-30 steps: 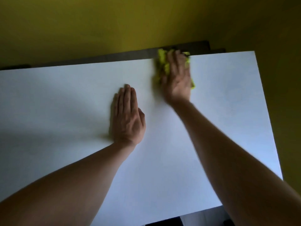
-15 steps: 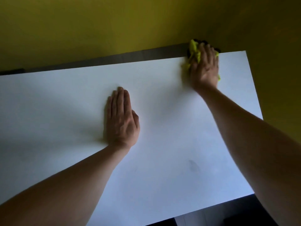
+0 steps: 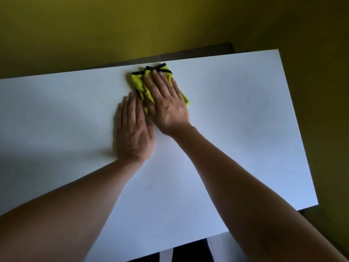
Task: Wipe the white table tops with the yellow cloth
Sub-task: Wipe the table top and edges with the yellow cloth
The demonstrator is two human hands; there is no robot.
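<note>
Two hands are lying flat on one white table top (image 3: 236,129): right hand (image 3: 166,103) pressing one yellow cloth (image 3: 137,82), left hand (image 3: 132,129) resting open beside it, touching

A person leans over a white table top (image 3: 236,129). Their right hand (image 3: 166,103) presses flat, fingers straight, on a crumpled yellow cloth (image 3: 138,83) with black edging near the table's far edge. Their left hand (image 3: 133,129) rests flat on the table just beside it, touching the cloth. A yellow wall (image 3: 132,25) stands behind.
</note>
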